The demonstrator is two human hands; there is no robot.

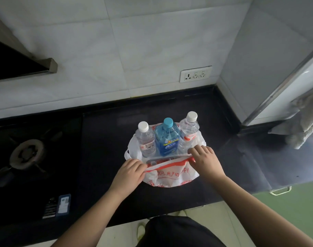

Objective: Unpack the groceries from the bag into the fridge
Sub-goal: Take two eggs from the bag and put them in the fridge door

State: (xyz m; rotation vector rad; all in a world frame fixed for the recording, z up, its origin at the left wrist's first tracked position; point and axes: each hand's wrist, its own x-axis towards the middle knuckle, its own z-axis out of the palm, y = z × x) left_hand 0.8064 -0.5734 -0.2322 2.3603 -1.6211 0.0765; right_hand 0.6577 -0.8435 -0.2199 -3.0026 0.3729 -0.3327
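Observation:
A white plastic bag (171, 177) with red print stands on the black counter (105, 157). Three bottles stand upright in it: a clear one with a white cap (145, 138) on the left, a blue one with a blue cap (167, 138) in the middle, a clear one with a white cap (189, 131) on the right. A flat red-and-white pack (158, 161) lies in front of them inside the bag. My left hand (129, 172) grips the bag's near rim at the left. My right hand (205, 158) grips the same rim at the right.
A gas burner (27, 154) sits in the cooktop at the left, with a range hood (18, 63) above it. A wall socket (195, 73) is behind the bag. The fridge (294, 82) stands at the right with a cloth (305, 129) hanging from it.

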